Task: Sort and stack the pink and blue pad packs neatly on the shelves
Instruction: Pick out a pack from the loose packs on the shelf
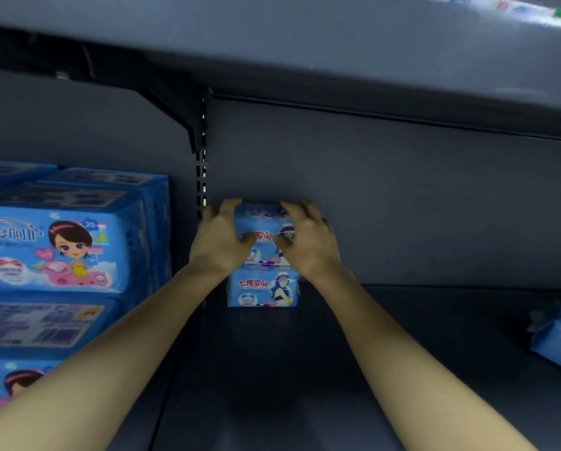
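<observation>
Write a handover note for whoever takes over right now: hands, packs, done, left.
Left hand: grips the left side of the upper small blue plastic pad pack.
Right hand: grips its right side.
That pack sits on the lower small blue plastic pad pack, at the back of the dark grey metal shelf.
Large blue cartoon-girl pad packs are stacked in the bay to the left.
Done: small stack two high.
Left: let go; probably add the loose blue pad pack at the shelf's right edge. No pink packs in view.
</observation>
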The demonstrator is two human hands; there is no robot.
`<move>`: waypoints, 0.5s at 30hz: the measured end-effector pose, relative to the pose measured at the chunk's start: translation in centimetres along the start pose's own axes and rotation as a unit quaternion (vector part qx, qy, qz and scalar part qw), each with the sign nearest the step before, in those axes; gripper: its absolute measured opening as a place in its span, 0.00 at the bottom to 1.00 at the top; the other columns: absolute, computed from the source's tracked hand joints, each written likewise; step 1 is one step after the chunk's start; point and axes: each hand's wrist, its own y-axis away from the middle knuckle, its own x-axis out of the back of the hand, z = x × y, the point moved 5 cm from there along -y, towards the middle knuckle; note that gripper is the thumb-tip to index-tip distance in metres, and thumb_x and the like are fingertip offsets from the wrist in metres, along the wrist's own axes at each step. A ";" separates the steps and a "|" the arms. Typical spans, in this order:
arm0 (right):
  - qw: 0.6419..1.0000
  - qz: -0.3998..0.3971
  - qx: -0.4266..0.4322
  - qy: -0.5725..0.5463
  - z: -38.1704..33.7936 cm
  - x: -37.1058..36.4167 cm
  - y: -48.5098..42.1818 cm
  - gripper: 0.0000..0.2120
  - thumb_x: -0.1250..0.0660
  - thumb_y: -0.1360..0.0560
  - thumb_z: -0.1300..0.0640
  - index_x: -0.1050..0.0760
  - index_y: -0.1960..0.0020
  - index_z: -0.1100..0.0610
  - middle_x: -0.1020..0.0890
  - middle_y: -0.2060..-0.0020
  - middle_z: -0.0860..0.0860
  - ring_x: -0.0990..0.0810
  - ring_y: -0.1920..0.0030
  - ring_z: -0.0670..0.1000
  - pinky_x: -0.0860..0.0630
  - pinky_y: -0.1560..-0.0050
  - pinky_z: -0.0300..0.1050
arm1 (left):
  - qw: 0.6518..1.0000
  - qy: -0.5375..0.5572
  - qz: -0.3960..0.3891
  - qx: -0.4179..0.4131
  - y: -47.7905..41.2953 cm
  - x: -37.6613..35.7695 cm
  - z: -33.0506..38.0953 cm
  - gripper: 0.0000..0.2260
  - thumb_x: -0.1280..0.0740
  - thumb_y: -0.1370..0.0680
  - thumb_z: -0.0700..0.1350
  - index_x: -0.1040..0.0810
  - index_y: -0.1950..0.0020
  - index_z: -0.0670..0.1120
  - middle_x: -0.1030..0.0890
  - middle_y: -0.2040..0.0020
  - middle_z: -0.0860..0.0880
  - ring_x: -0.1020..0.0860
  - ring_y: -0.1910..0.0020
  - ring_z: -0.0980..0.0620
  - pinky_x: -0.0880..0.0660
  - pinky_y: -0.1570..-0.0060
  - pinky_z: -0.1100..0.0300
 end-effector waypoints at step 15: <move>0.971 -0.098 -0.192 0.103 9.6 3.0 13.6 0.28 0.40 0.21 0.48 0.45 0.25 0.49 0.39 0.27 0.50 0.43 0.27 0.57 0.37 0.31 0.56 | 0.944 -0.180 -0.214 -0.173 10.0 -8.2 8.2 0.24 0.40 0.21 0.52 0.41 0.27 0.50 0.39 0.29 0.48 0.38 0.31 0.46 0.33 0.37 0.54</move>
